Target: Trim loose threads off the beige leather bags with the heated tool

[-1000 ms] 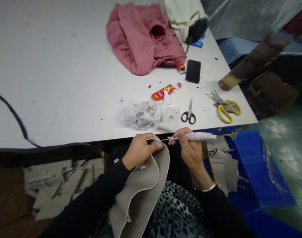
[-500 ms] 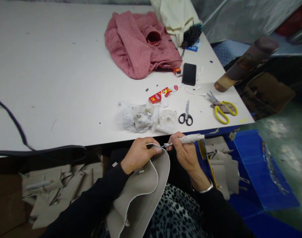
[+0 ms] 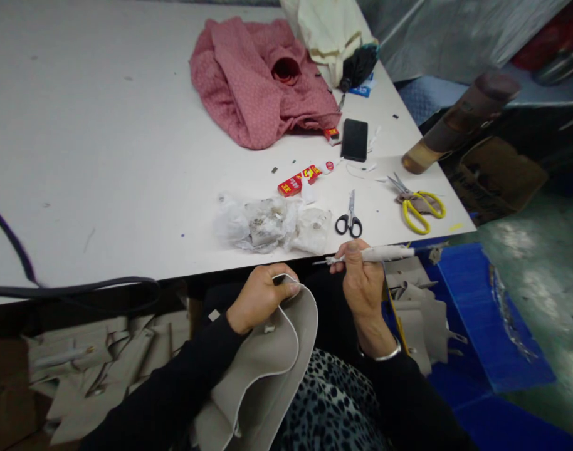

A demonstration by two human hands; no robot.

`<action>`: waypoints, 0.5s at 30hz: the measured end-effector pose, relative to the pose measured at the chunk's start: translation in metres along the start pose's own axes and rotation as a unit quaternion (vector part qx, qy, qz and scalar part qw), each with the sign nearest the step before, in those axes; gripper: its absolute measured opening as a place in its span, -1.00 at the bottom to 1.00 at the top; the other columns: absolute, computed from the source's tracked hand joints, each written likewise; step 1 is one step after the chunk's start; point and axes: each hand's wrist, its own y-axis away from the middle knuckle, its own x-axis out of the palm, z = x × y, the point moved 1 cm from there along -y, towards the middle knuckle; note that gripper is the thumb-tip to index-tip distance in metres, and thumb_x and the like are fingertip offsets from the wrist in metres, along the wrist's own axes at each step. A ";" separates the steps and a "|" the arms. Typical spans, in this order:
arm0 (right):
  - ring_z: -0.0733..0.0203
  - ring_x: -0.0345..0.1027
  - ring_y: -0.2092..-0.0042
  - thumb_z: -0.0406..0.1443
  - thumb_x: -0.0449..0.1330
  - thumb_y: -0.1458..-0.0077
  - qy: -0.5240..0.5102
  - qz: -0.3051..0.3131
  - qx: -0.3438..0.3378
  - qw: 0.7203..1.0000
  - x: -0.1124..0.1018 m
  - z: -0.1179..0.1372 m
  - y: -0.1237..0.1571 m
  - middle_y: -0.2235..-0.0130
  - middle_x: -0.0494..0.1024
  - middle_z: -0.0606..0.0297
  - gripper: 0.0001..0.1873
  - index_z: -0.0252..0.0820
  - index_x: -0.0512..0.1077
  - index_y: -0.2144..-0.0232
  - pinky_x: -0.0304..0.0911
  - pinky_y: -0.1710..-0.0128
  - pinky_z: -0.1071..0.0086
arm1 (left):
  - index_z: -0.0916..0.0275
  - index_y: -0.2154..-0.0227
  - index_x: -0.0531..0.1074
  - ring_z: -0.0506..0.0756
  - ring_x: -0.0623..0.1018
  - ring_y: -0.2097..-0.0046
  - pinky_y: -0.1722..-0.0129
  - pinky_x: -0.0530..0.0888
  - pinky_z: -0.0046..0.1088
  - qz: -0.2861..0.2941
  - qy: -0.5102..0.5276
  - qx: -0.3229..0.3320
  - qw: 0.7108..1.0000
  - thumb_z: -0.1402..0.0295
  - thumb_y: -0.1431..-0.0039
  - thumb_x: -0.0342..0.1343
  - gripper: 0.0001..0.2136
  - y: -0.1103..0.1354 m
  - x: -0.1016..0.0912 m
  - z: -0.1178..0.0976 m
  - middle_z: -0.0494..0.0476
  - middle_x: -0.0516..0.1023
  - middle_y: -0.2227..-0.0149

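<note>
My left hand (image 3: 262, 294) pinches the top edge of a grey-beige leather-like bag piece (image 3: 268, 376), which hangs down over my lap with its two layers parted. A small metal fitting shows on its inner layer. In my right hand (image 3: 364, 288) is a slim tool wrapped in white (image 3: 385, 253), with a thin pointed tip facing left toward the piece. That tip is apart from the edge. Fingers and thumb are closed round the tool's front part.
On the white table (image 3: 103, 156) lie black scissors (image 3: 350, 216), yellow-handled shears (image 3: 420, 207), crumpled plastic (image 3: 272, 222), a red glue bottle (image 3: 298, 181), a black phone (image 3: 355, 139) and pink cloth (image 3: 253, 81). A bottle (image 3: 460, 122) stands near the right edge. Similar grey pieces (image 3: 93, 363) lie below.
My right hand has moved right with the white-wrapped tool, and its tip has come away from the piece's edge. My left hand keeps its pinch.
</note>
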 end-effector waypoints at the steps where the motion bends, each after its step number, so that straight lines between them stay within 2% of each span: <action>1: 0.26 0.43 0.43 -0.02 0.06 -0.48 0.005 -0.029 -0.020 0.999 -0.001 0.000 -0.002 0.50 0.46 0.41 -0.59 -0.12 0.42 0.34 0.31 0.32 0.37 | 0.26 0.44 0.55 0.06 0.44 0.39 0.30 0.34 -0.40 -0.017 -0.002 -0.003 1.000 0.25 -0.02 0.25 -0.84 0.000 -0.003 0.000 0.02 0.52 0.48; 3: 0.23 0.47 0.34 -0.02 0.12 -0.45 0.025 -0.043 -0.058 0.997 -0.002 0.000 -0.005 0.40 0.50 0.38 -0.66 -0.10 0.44 0.27 0.34 0.24 0.34 | 0.26 0.43 0.56 0.06 0.43 0.39 0.30 0.34 -0.41 -0.038 -0.011 -0.006 0.999 0.24 -0.03 0.25 -0.82 0.001 -0.007 -0.001 0.02 0.52 0.48; 5: 0.23 0.47 0.30 -0.03 0.14 -0.44 0.042 -0.029 -0.079 0.996 -0.001 -0.001 -0.008 0.35 0.50 0.37 -0.68 -0.10 0.44 0.26 0.33 0.23 0.33 | 0.27 0.43 0.57 0.07 0.44 0.39 0.30 0.34 -0.40 -0.041 -0.020 -0.009 0.999 0.23 -0.04 0.25 -0.82 0.001 -0.008 -0.002 0.03 0.53 0.47; 15: 0.17 0.38 0.30 -0.01 0.11 -0.45 0.208 0.051 -0.125 0.969 0.003 0.006 -0.020 0.34 0.51 0.29 -0.65 -0.09 0.45 0.27 0.20 0.25 0.31 | 0.26 0.43 0.59 0.08 0.45 0.37 0.27 0.36 -0.39 -0.039 0.005 0.006 0.999 0.24 -0.05 0.29 -0.83 0.003 -0.014 -0.004 0.06 0.56 0.45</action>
